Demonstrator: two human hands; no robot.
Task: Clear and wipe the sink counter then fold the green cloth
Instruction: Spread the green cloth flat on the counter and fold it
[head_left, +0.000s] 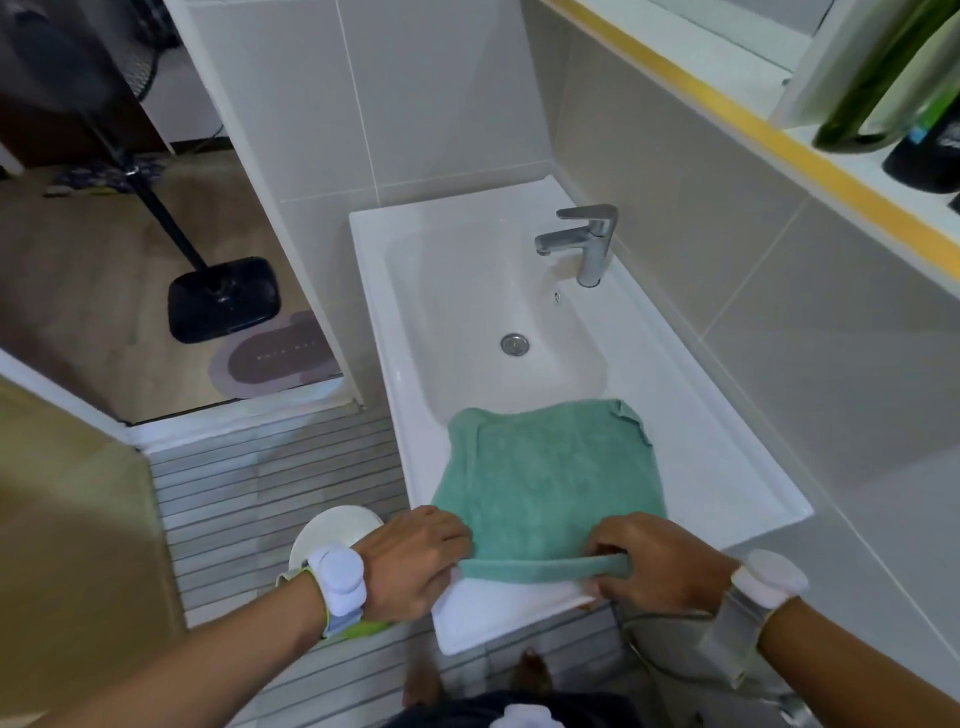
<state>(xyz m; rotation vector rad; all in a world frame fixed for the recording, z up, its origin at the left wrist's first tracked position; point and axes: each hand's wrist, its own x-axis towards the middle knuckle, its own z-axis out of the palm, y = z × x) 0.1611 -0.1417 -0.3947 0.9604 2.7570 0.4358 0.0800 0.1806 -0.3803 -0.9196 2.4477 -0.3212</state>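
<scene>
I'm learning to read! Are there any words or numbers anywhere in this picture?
None can be read.
Bath mat: a row of small pale letters, too blurred to read.
Dark bottle on the shelf: a label, too blurred and cut off to read.
Green cloth, faucet: no writing.

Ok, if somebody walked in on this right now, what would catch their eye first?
Probably the green cloth, spread flat on the white sink counter just in front of the basin. The left hand and right hand each grip its near edge, which is lifted into a fold. Behind it, the shiny tap stands at the back of the basin.
</scene>
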